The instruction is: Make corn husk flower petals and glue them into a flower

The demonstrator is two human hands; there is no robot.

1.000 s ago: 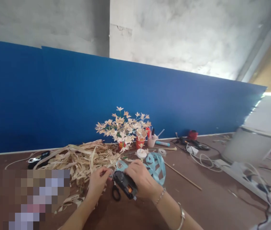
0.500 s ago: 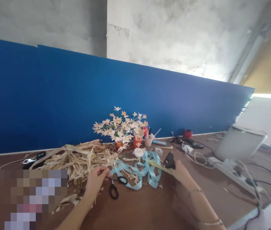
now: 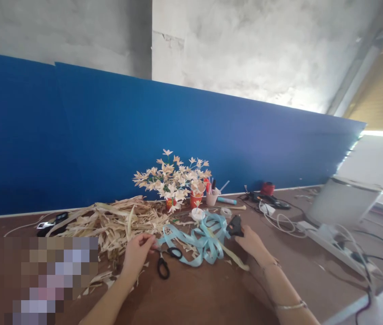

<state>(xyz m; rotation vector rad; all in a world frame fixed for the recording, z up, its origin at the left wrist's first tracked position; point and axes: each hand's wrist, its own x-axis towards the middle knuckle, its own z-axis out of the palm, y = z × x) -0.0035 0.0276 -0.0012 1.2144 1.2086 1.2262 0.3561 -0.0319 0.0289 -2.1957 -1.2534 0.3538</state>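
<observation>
My left hand (image 3: 140, 250) is closed in a pinch on the end of a light blue ribbon (image 3: 208, 250), which lies in loose loops on the table. Beside these fingertips lie black-handled scissors (image 3: 163, 268), their blades mostly hidden. My right hand (image 3: 253, 246) has its fingers closed at a dark black tool (image 3: 235, 225), right of the ribbon; its exact kind is unclear. A pale husk strip (image 3: 234, 257) lies across the ribbon's right side and ends just below my right hand.
Dried husks (image 3: 110, 225) are heaped at the left. Husk flowers (image 3: 174, 178) stand in red cups (image 3: 196, 200) at the back, near a pen cup (image 3: 212, 197) and a tape roll (image 3: 226, 212). A power strip (image 3: 333, 250) with cables lies at the right.
My right hand has let go of the husk strip, which now lies on the table. The black tool has shifted slightly left with that hand. My left hand keeps its pinch.
</observation>
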